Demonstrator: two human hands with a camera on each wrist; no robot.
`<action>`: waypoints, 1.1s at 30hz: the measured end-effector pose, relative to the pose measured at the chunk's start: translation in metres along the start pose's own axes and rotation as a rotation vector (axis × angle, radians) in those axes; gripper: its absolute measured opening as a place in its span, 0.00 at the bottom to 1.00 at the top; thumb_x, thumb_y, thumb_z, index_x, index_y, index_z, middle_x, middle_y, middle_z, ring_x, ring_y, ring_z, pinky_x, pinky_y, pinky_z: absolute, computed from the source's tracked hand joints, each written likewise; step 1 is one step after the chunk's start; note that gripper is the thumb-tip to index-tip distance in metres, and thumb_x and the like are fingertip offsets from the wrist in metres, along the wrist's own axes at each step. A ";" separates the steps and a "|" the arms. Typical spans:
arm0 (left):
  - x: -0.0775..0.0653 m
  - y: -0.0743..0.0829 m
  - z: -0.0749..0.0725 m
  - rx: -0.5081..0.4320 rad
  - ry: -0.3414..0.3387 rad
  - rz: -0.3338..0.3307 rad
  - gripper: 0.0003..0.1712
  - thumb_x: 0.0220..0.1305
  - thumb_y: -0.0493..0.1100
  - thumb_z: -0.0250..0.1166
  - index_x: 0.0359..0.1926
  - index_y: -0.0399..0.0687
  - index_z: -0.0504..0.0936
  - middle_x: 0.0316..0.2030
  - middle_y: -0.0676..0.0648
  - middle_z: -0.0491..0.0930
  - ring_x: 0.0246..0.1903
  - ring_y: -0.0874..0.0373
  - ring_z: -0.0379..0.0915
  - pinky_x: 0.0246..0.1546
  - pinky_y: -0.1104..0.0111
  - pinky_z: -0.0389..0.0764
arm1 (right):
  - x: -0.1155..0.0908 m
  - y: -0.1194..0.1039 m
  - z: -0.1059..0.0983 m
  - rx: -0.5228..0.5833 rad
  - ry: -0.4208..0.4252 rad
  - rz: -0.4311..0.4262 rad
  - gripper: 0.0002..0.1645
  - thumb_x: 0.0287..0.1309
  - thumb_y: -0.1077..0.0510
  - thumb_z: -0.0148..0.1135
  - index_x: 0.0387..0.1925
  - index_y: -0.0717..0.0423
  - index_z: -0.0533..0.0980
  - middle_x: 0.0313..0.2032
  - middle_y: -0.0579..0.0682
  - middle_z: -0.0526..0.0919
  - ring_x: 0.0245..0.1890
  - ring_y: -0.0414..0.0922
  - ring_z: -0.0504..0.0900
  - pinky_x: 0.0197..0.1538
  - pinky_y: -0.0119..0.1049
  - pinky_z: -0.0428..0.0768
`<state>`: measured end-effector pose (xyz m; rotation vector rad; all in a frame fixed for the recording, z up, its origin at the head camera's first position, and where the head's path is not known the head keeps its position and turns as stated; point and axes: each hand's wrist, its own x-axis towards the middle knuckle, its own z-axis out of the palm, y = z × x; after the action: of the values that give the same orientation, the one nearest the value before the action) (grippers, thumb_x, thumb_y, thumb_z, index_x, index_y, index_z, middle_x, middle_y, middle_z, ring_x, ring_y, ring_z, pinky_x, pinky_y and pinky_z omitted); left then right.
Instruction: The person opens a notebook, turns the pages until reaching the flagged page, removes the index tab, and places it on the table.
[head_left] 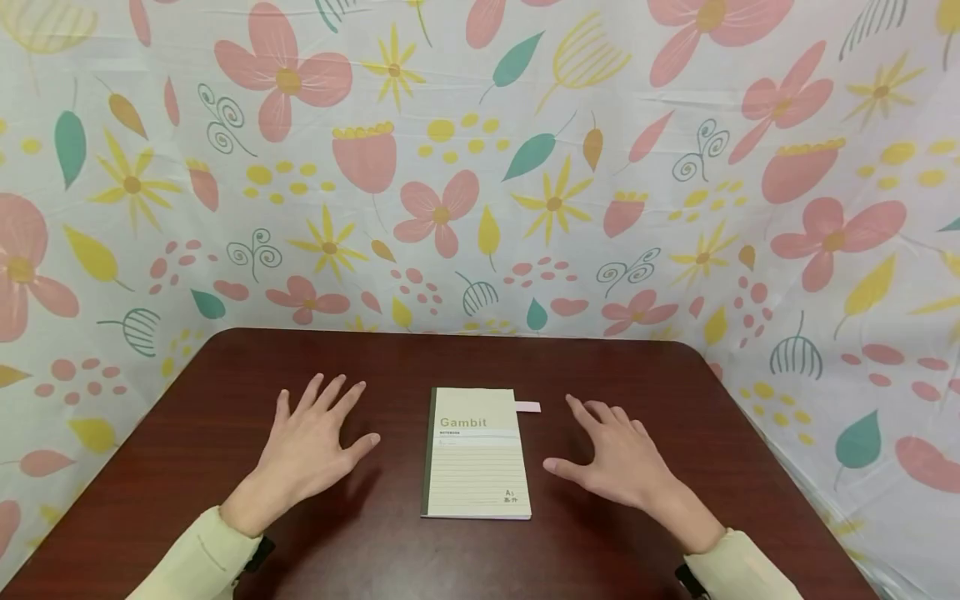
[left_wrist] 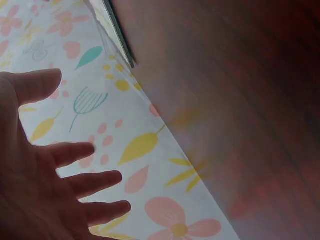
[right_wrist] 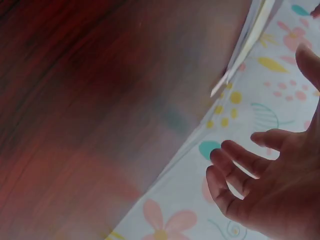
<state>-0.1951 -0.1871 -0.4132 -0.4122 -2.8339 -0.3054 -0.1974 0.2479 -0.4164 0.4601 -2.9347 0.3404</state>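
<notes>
A cream notebook point(head_left: 478, 467) with a dark spine and the word "Gambit" lies closed near the middle of the table. From its right edge, near the top, a small pale tab point(head_left: 528, 407) sticks out. To its left, my left hand point(head_left: 311, 442) is held with fingers spread, holding nothing. My right hand point(head_left: 618, 454) is on the other side, fingers a little bent and the thumb pointing at the notebook, also holding nothing. In the left wrist view the notebook's dark spine point(left_wrist: 120, 35) shows; in the right wrist view its page edge point(right_wrist: 247, 42) appears.
The dark red-brown table point(head_left: 375, 558) has a glossy top with rounded far corners. Behind it and along both sides hangs a white cloth point(head_left: 480, 275) printed with pink flowers, yellow shapes and green leaves.
</notes>
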 end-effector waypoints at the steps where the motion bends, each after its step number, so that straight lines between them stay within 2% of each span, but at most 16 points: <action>1: 0.000 0.001 0.001 -0.005 0.007 0.003 0.45 0.67 0.66 0.67 0.78 0.50 0.70 0.73 0.35 0.69 0.75 0.31 0.55 0.67 0.25 0.50 | 0.001 -0.001 0.002 0.010 -0.009 -0.005 0.64 0.53 0.18 0.66 0.79 0.51 0.65 0.67 0.59 0.74 0.64 0.60 0.72 0.58 0.69 0.71; 7: 0.002 0.005 0.008 -0.035 0.035 0.026 0.44 0.66 0.63 0.69 0.76 0.47 0.72 0.67 0.37 0.76 0.70 0.33 0.66 0.66 0.29 0.60 | 0.007 -0.012 0.011 0.083 -0.102 -0.034 0.63 0.52 0.20 0.68 0.78 0.54 0.67 0.66 0.58 0.74 0.63 0.57 0.72 0.60 0.65 0.73; 11: 0.005 0.009 0.011 -0.042 0.020 0.039 0.43 0.66 0.62 0.70 0.75 0.46 0.73 0.65 0.36 0.77 0.67 0.33 0.69 0.64 0.32 0.66 | 0.011 -0.017 0.015 0.137 -0.152 -0.053 0.61 0.52 0.22 0.71 0.76 0.55 0.70 0.66 0.57 0.74 0.62 0.55 0.72 0.60 0.62 0.73; 17: 0.008 0.014 0.016 -0.055 0.005 0.048 0.42 0.67 0.60 0.70 0.75 0.45 0.73 0.64 0.36 0.78 0.62 0.35 0.75 0.56 0.37 0.77 | 0.019 -0.018 0.020 0.184 -0.199 -0.085 0.59 0.50 0.24 0.73 0.74 0.56 0.72 0.63 0.55 0.74 0.60 0.52 0.70 0.57 0.57 0.72; 22: 0.012 0.018 0.019 -0.039 -0.013 0.059 0.41 0.67 0.61 0.70 0.74 0.47 0.74 0.63 0.38 0.78 0.63 0.35 0.72 0.56 0.36 0.75 | 0.023 -0.018 0.023 0.211 -0.221 -0.111 0.58 0.49 0.26 0.75 0.72 0.57 0.74 0.61 0.54 0.74 0.59 0.52 0.70 0.52 0.51 0.69; 33: 0.019 0.027 0.029 -0.049 -0.069 0.087 0.38 0.65 0.60 0.72 0.71 0.48 0.78 0.63 0.39 0.78 0.64 0.36 0.70 0.56 0.37 0.74 | 0.029 -0.019 0.028 0.252 -0.255 -0.136 0.56 0.47 0.30 0.79 0.70 0.58 0.75 0.58 0.54 0.74 0.59 0.53 0.71 0.50 0.52 0.68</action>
<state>-0.2109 -0.1505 -0.4302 -0.5657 -2.8702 -0.3494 -0.2216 0.2159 -0.4340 0.7867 -3.0933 0.6851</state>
